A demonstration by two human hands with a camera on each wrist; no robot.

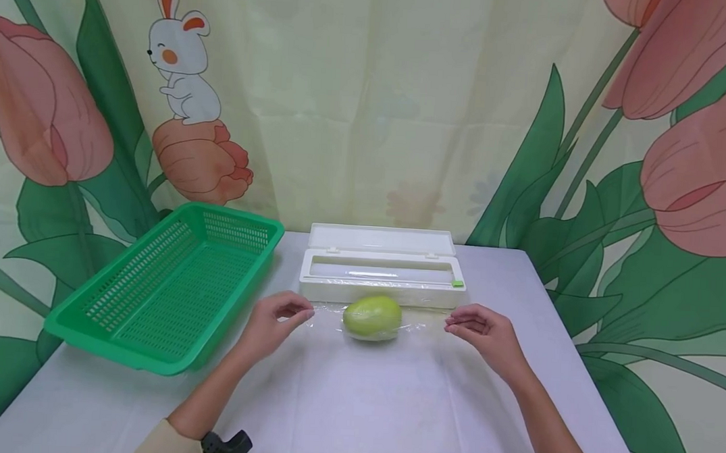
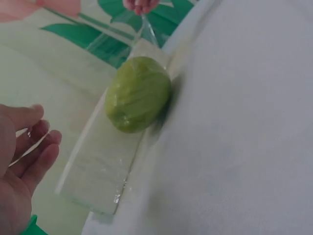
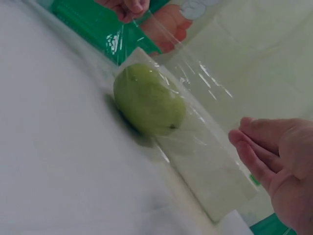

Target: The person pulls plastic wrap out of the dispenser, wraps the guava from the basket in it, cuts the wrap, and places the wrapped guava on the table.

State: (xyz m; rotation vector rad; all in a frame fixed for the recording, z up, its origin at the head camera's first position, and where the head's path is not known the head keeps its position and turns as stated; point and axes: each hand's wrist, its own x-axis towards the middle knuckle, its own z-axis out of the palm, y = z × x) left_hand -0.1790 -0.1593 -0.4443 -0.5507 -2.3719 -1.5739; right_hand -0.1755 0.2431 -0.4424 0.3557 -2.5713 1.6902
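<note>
A yellow-green mango (image 1: 372, 317) lies on the table under a sheet of clear cling film (image 1: 420, 318). My left hand (image 1: 277, 325) pinches the film's left end between thumb and fingertips. On the other side, my right hand (image 1: 486, 336) pinches the right end. In the left wrist view the film gathers up to the right fingers, and in the right wrist view it is drawn up from the mango (image 3: 149, 100) to the left fingers. Just behind the mango stands a white cling film dispenser (image 1: 384, 294), lid raised, with the roll showing inside.
A green plastic basket (image 1: 194, 341) stands at the left of the table, close to my left forearm. The dispenser carries a small green slider (image 1: 458, 283) at its right end. White cloth covers the table (image 1: 379, 416), and a printed curtain (image 1: 368, 118) hangs behind.
</note>
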